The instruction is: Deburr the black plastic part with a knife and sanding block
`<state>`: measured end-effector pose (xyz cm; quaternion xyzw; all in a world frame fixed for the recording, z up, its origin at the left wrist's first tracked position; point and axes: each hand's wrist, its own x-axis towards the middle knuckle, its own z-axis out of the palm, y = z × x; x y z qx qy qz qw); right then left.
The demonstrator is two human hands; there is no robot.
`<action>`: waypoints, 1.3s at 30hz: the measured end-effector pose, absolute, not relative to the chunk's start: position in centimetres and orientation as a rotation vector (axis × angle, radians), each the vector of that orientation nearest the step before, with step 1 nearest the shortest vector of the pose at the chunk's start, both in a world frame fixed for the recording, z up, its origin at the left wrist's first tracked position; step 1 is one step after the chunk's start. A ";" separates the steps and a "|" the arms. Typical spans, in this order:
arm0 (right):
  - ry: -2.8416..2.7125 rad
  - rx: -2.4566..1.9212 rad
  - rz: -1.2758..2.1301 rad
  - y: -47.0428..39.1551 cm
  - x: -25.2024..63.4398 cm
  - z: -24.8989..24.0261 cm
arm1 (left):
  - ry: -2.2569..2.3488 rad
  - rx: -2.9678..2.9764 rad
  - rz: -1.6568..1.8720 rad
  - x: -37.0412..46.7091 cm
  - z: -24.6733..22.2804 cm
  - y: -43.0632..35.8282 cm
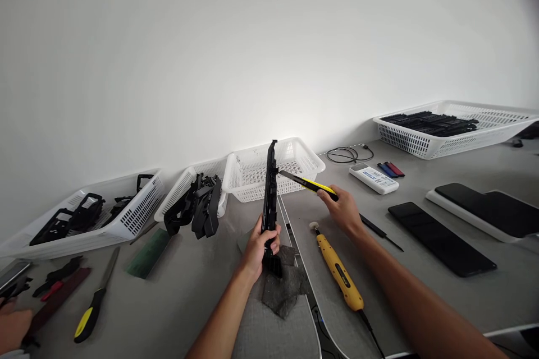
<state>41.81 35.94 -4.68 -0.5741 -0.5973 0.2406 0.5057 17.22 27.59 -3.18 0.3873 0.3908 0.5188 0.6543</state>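
Observation:
My left hand (255,249) is wrapped round the lower part of a long black plastic part (270,196), which stands nearly upright. In my right hand (343,210) is a yellow and black utility knife (314,184). Its blade points left, and the tip is at or close to the right edge of the black part; whether they touch I cannot tell. Beneath my left hand a dark crumpled cloth (284,291) lies on the table.
White baskets (236,186) line the wall, some with black parts. A yellow rotary tool (339,272) lies below my right hand, beside a black phone (442,238). At left are a file (90,314), a green sheet (148,253) and another person's hand (12,325).

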 end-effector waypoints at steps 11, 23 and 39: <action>-1.799 -1.083 0.871 34.8 40.6 -4.1 | 0.936 0.849 1.271 16.9 -4.0 27.9; -1.708 -1.292 0.578 35.5 40.4 -5.2 | 0.986 1.183 1.154 17.3 -3.7 27.2; -1.786 -1.120 0.638 34.5 41.0 -6.1 | 1.157 1.315 1.179 17.1 -6.3 28.4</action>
